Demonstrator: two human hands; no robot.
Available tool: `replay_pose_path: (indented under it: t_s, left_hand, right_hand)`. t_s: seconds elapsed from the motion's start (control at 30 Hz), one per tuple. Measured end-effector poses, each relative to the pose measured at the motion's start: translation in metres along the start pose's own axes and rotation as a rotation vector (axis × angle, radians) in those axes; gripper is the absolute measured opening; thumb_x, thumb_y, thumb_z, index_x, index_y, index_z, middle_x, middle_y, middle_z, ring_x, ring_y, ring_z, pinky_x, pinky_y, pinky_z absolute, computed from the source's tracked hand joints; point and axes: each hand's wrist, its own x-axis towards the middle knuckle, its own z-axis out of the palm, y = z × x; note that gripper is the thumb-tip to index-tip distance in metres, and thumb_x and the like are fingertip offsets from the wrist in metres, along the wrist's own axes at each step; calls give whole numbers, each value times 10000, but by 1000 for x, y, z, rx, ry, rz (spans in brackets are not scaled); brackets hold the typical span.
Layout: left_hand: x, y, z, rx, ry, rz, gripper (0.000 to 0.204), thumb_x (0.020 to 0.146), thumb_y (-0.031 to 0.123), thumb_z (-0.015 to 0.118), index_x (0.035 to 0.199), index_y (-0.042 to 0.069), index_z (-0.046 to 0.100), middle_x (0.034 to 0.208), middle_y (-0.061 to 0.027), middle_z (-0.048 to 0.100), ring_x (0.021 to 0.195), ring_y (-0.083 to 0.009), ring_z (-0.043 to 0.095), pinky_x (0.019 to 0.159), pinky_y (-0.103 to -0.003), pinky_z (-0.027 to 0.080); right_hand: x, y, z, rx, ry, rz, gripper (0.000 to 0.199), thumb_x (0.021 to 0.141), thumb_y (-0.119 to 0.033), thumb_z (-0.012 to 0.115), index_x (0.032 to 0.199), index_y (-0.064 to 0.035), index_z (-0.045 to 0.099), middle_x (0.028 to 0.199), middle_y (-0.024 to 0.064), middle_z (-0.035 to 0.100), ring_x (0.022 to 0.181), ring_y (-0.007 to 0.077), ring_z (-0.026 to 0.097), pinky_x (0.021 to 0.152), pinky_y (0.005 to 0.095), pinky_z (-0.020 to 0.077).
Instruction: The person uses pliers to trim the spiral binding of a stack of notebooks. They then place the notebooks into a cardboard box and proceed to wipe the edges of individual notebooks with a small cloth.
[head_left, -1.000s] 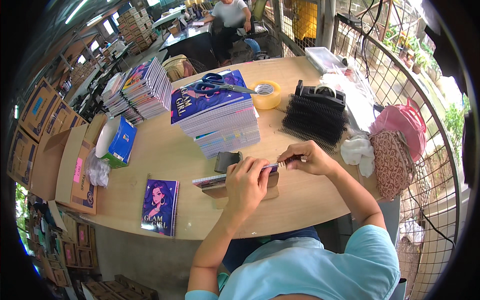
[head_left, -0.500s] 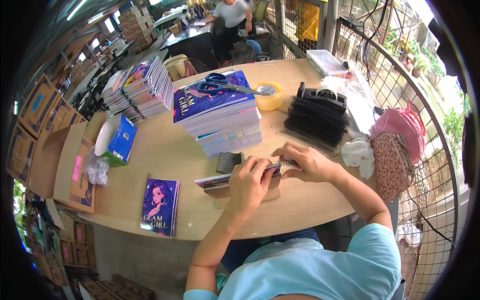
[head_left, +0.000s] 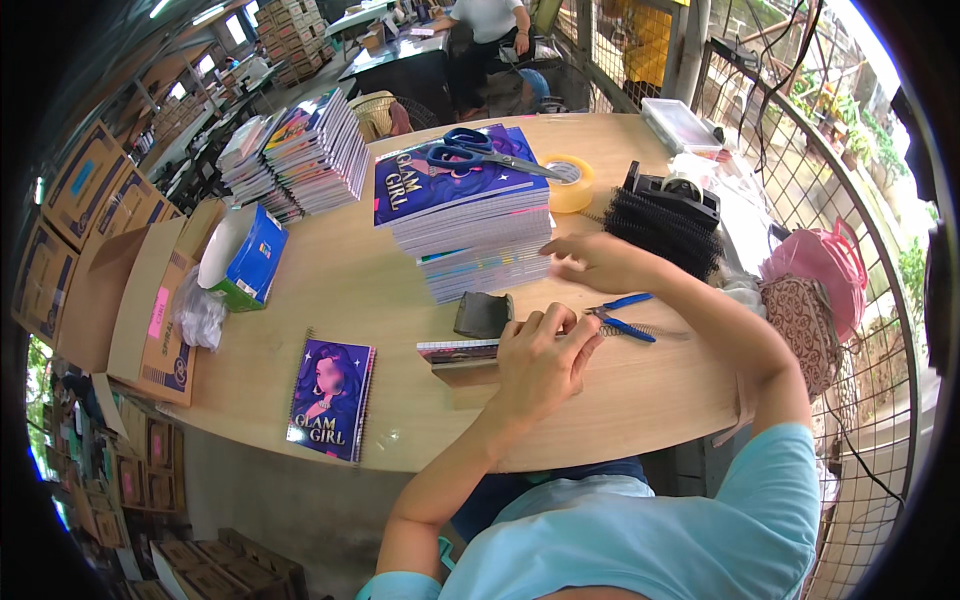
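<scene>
My left hand [head_left: 545, 362] is closed on a spiral notebook [head_left: 450, 352], holding it on its long edge against a tan block [head_left: 465, 376]. Its fingers cover the notebook's right end. My right hand [head_left: 600, 262] is raised off the table by the right side of the notebook stack [head_left: 470, 235], slightly blurred, fingers apart and nothing seen in them. Blue-handled cutting pliers [head_left: 622, 318] lie just right of my left hand, beside a loose wire coil [head_left: 665, 332]. A dark grey block [head_left: 484, 315] stands behind the held notebook. One purple spiral notebook [head_left: 332, 400] lies flat at the left.
Scissors [head_left: 485, 153] rest on the stack, beside a tape roll [head_left: 568, 183]. Black coils [head_left: 665, 230] and a tape dispenser [head_left: 672, 192] are at the right, near a patterned bag [head_left: 800, 335]. A blue box [head_left: 245, 257] and cartons [head_left: 150, 310] stand left. Someone sits behind.
My right hand has left the notebook's right end and moved up and away toward the stack. The pliers and a loose coil now show. My left hand still grips the notebook.
</scene>
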Motion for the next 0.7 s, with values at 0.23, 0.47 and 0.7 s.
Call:
replay_pose_path:
  t_s: [0.23,0.47,0.7]
  left_hand:
    - [-2,3,-12,-84,-45,30,206,826,337,711,956,188,655,964,42,545,725,-126,562,694,-350,357]
    - [-3,6,-9,-68,17,59,205,802,306,735,929,164,658,997,45,564,729,-139,557,685,-333,368]
    - [-13,-1,-1,-59,68,90,255,773,310,760,941,151,651,990,29,582,731,-152,555,688,-327,378]
  right_hand:
    - [83,-41,82,-671,-470,-287,633,904,-278,576,1477,-312,310,1553,162,244,1079,418,608,879,465,534]
    - [89,0,93,-721,-401,-536,666,905,-192,537,1449,-502,310,1615,91,111,1041,344,641,820,462,566]
    - [87,-15,78,-780,-435,-587,539,932,-274,511,1392,-534,407,1557,113,257,1007,332,643,738,412,571]
